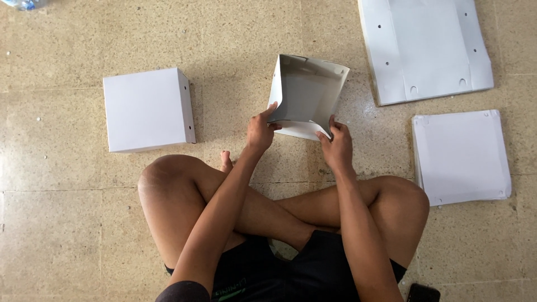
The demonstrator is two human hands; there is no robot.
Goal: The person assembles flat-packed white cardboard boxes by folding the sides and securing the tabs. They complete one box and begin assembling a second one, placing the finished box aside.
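Seated cross-legged on the tiled floor (67, 223), the person holds a half-folded white cardboard box (307, 92) just ahead of both hands: the left hand (260, 131) pinches its near left wall, the right hand (335, 144) grips the near right corner flap. The box appears light, thin and easily creased, so it is best held at folded edges and corners. A finished white box (148, 109) lies well left of the left hand; flat cardboard blanks (461, 156) and a stack of unfolded sheets (425, 47) lie right of the right hand.

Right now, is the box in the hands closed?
No: the box held by the left hand and right hand is open, its inside showing.
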